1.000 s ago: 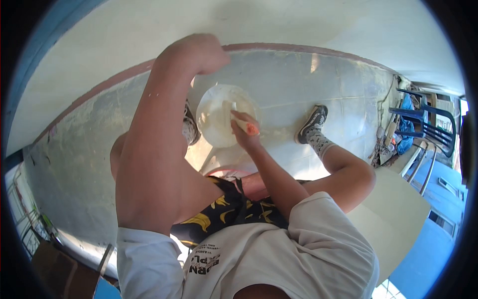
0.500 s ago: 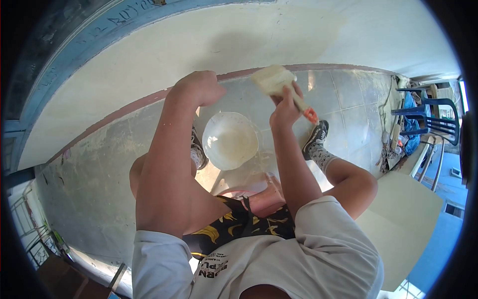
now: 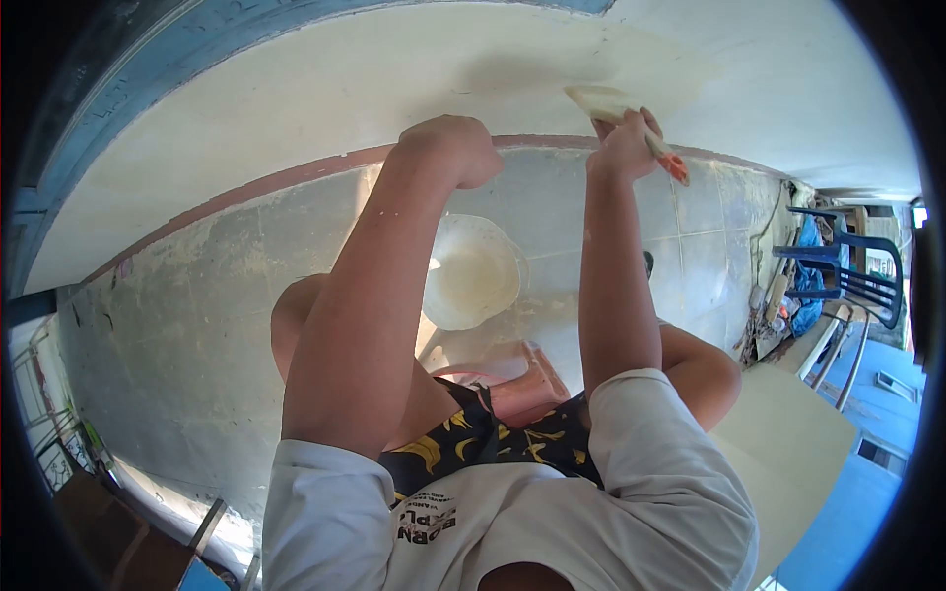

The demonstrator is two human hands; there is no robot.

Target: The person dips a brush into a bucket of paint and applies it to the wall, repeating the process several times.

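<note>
My right hand (image 3: 626,145) is wrapped round the handle of a wide paintbrush (image 3: 664,154) with a red-orange handle end. The brush's pale bristles lie up against the cream wall (image 3: 394,89), above the reddish strip at its foot. My left hand (image 3: 455,148) is closed, raised in front of the wall to the left of the brush. Its fingers are turned away from view, and I cannot tell what they hold, if anything. Below and between my forearms a white bucket (image 3: 475,273) with pale liquid stands on the floor, partly hidden by my left arm.
I sit low on a pink plastic stool (image 3: 527,384), knees spread around the bucket. Grey floor tiles (image 3: 227,286) run along the wall. At the right are dark blue plastic chairs (image 3: 847,256), a blue plastic sheet and loose debris. A blue frame (image 3: 128,108) borders the wall at upper left.
My right hand has carried the paintbrush up and right onto the wall. My left hand has also moved up and right, still closed. The view has shifted slightly.
</note>
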